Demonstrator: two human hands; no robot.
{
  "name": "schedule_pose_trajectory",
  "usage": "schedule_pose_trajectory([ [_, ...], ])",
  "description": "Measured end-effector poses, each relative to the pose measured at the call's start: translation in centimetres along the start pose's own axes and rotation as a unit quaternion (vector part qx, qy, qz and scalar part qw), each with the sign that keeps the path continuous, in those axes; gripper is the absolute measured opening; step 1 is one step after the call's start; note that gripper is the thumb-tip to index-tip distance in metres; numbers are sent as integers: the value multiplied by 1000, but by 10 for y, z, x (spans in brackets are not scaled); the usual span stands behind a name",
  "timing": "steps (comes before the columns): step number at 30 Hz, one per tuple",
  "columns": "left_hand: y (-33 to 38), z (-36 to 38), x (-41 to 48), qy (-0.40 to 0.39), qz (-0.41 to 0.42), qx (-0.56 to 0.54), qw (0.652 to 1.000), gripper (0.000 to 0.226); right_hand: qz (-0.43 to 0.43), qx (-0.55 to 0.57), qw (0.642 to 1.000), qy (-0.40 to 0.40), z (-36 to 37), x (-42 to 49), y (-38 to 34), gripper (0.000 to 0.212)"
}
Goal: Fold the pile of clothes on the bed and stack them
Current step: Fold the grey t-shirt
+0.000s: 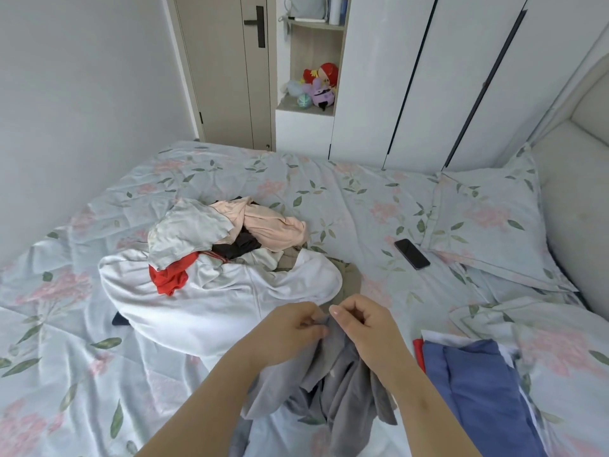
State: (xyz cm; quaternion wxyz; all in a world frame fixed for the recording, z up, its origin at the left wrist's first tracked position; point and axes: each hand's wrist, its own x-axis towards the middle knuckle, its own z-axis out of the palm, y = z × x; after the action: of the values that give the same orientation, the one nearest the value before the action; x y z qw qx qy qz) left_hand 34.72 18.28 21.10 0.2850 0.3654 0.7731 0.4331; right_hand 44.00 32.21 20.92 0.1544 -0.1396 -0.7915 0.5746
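Note:
A grey garment (333, 387) hangs crumpled between my hands over the near part of the bed. My left hand (290, 328) and my right hand (362, 321) pinch its top edge close together. Beyond them lies the pile of clothes (224, 258): a large white piece (211, 301), a red one (169, 275), a peach one (267, 225), a pale grey one (188, 229) and something dark. At the near right lies a folded blue garment (478, 384) on top of white and red pieces.
The bed (66, 341) has a pale blue floral sheet. A black phone (412, 253) lies right of the pile, next to a floral pillow (487, 222). White wardrobe doors (445, 77), a shelf with plush toys (318, 85) and a door (227, 67) stand behind.

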Motion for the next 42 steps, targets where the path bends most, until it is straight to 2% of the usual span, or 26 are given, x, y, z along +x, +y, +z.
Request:
schedule_pose_trajectory([
  [2,0,-3,-1,19,-13,-32,999,21,19,22,1000,-3,-5,-2,3,15],
  [4,-1,-10,-6,42,-19,-139,989,18,67,3,996,-59,-13,-6,9,17],
  [6,-1,-20,-8,99,-27,-233,967,21,121,-65,980,-146,-16,-10,14,20],
  [8,0,-30,-6,159,-38,-330,930,22,149,-131,963,-181,-13,-13,23,20],
  [10,0,-42,-5,190,-38,-441,877,23,165,-144,967,-132,-12,-13,34,32],
  [11,-1,-49,-5,211,-39,-468,858,24,171,-125,973,-87,-13,-14,34,30],
  [12,-5,-55,-6,238,-49,-459,854,24,179,-89,979,-38,-15,-13,33,22],
  [13,-11,-60,-7,270,-72,-415,866,23,183,-44,982,13,-17,-10,30,11],
  [15,-24,-63,-10,314,-141,-267,900,17,150,-11,985,88,-22,-3,20,22],
  [17,-27,-59,-13,299,-160,-205,918,12,96,-31,989,105,-22,4,4,25],
  [19,-23,-50,-15,207,-96,-212,950,35,48,-40,996,70,-17,8,-14,19],
  [21,-13,-40,-14,55,-42,-155,986,58,17,-46,999,6,-12,11,-29,20],
  [22,-6,-35,-12,3,-15,-122,992,58,6,-44,999,-21,-10,12,-31,19],
  [24,3,-29,-7,6,18,-89,996,32,-4,-45,998,-46,-9,14,-36,14],
  [26,4,-34,-3,58,9,-104,993,32,18,-64,997,-50,-13,16,-34,6],
  [28,4,-41,-4,104,-3,-180,978,22,63,-112,989,-76,-20,14,-26,25],
  [31,-3,-53,-1,165,-52,-276,946,23,89,-171,972,-136,-26,9,-14,32],
  [33,-10,-59,3,204,-118,-360,903,18,96,-179,969,-143,-26,7,-8,33],
  [35,-18,-67,6,256,-193,-429,845,9,116,-129,979,-105,-25,7,-3,27],
  [36,-22,-69,7,287,-217,-424,831,10,125,-87,985,-77,-24,7,-4,25],
  [37,-27,-68,7,319,-230,-384,836,18,133,-48,989,-50,-23,8,-3,21],
  [39,-31,-62,4,361,-224,-164,890,52,137,-15,990,-16,-18,11,-5,18],
  [40,-28,-58,1,344,-174,-36,922,68,121,-19,992,-16,-15,12,-8,19],
  [42,-16,-52,-1,223,-19,103,969,81,71,-30,996,-49,-8,14,-15,19],
])
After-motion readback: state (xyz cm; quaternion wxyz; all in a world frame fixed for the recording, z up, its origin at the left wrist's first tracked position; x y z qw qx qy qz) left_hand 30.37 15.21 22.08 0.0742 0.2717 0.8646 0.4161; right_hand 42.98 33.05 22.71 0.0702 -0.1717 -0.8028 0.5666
